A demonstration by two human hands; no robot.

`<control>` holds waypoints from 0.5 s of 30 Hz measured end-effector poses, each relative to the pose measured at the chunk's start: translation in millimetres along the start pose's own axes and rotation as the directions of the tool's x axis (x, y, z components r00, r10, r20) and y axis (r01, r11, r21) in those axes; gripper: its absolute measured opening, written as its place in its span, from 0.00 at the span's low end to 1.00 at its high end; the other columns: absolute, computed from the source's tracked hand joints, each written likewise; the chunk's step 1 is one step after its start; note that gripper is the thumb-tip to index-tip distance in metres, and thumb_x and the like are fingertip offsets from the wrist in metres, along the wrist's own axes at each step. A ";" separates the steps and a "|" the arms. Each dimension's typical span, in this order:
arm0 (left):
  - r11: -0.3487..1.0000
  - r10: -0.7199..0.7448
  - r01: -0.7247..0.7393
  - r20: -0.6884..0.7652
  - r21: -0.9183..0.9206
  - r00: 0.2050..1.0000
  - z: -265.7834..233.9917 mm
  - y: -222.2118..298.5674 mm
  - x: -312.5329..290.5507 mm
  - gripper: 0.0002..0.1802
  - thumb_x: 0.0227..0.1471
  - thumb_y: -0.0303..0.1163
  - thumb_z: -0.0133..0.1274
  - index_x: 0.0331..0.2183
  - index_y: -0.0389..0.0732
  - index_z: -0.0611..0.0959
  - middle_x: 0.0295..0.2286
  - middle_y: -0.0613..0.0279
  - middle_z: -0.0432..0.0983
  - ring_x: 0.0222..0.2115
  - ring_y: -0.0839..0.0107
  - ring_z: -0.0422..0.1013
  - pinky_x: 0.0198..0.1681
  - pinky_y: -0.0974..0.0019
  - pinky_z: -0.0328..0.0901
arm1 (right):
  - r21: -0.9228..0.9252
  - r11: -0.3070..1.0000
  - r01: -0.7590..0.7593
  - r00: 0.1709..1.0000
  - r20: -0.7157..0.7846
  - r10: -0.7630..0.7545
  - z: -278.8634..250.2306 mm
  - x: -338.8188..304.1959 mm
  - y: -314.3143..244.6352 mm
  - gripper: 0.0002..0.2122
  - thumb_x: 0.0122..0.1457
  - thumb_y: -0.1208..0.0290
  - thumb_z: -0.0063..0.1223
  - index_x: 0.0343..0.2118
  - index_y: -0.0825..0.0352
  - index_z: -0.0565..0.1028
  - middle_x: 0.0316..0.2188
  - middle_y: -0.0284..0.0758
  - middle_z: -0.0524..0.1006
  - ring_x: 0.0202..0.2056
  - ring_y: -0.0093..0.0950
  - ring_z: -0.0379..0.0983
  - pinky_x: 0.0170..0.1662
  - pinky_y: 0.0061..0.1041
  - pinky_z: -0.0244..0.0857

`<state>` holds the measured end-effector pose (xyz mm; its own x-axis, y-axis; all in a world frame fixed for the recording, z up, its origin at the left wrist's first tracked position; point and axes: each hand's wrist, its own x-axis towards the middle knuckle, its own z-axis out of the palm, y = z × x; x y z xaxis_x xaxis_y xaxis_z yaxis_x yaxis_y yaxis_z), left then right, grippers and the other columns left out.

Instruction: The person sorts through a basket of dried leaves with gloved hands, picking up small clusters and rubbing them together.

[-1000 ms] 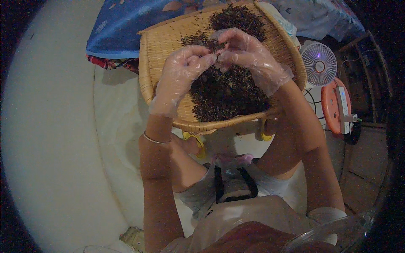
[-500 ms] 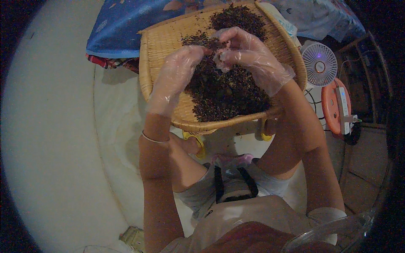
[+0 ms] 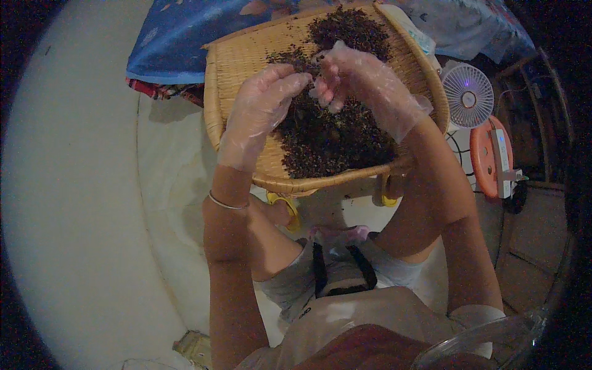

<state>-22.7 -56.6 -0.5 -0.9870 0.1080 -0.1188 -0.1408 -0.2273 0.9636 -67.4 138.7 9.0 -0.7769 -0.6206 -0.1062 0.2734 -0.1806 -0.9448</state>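
Note:
A shallow woven bamboo tray (image 3: 237, 65) lies in front of me, bearing dark, crumbly dried plant bits (image 3: 336, 139). Over the middle of it, both hands wear clear plastic gloves and are raised close together. My left hand (image 3: 262, 105) has its thumb and fingers pressed together at the tips, beside the dark bits. Facing it from the right, my right hand (image 3: 364, 77) is curled, its fingers bent toward the left fingertips. Whatever either hand pinches is too small and dark to make out. A smaller heap (image 3: 351, 31) of the same bits sits at the tray's far side.
Blue patterned cloth (image 3: 172, 46) hangs beyond the tray at the left, paler cloth (image 3: 468, 24) at the right. To the tray's right stand a small white fan (image 3: 467, 95) and an orange stool (image 3: 484, 157) with a white power strip (image 3: 502, 160). My knees flank the tray's near edge.
My right hand has turned, its fingers now curling lower and its back facing up more. My left fingertips have shifted slightly right, closer to it. The tray has stayed in place.

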 end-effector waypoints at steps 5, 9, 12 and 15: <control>0.995 -0.069 0.067 0.017 0.068 0.997 4.0 14.1 -11.4 0.14 0.51 0.36 0.55 0.36 0.37 0.78 0.26 0.72 0.72 0.22 0.87 0.62 0.23 0.81 0.54 | -0.151 0.984 0.089 0.991 0.115 -0.072 11.5 -6.5 5.9 0.15 0.57 0.58 0.53 0.34 0.67 0.73 0.27 0.34 0.76 0.27 0.20 0.71 0.31 0.19 0.66; 0.999 -0.035 0.035 0.019 -0.005 0.999 6.0 9.5 -8.3 0.12 0.51 0.37 0.54 0.34 0.39 0.79 0.21 0.76 0.68 0.17 0.88 0.57 0.18 0.81 0.48 | -0.112 0.992 0.065 0.989 0.142 -0.048 5.2 -2.8 9.1 0.14 0.57 0.60 0.54 0.35 0.68 0.73 0.28 0.35 0.77 0.28 0.20 0.72 0.32 0.18 0.67; 0.996 -0.070 0.068 0.032 0.059 0.997 0.3 10.3 -8.5 0.11 0.51 0.37 0.54 0.34 0.40 0.79 0.20 0.77 0.67 0.16 0.88 0.56 0.17 0.80 0.47 | -0.102 0.993 0.058 0.981 0.192 -0.037 1.7 -1.0 8.4 0.13 0.57 0.61 0.54 0.35 0.68 0.73 0.28 0.35 0.77 0.28 0.20 0.72 0.33 0.19 0.68; 0.993 -0.084 0.085 -0.008 0.081 0.996 1.5 10.5 -8.5 0.11 0.51 0.37 0.53 0.33 0.40 0.78 0.21 0.76 0.68 0.17 0.87 0.56 0.18 0.80 0.47 | -0.133 0.990 0.040 0.976 0.217 -0.010 5.8 -0.9 8.6 0.13 0.57 0.61 0.54 0.35 0.68 0.74 0.30 0.36 0.78 0.29 0.21 0.73 0.32 0.19 0.68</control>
<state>-15.6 -58.5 10.9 -0.9722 0.1192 -0.2014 -0.2171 -0.1380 0.9663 -61.1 133.2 2.7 -0.6382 -0.7694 -0.0266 0.1645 -0.1026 -0.9810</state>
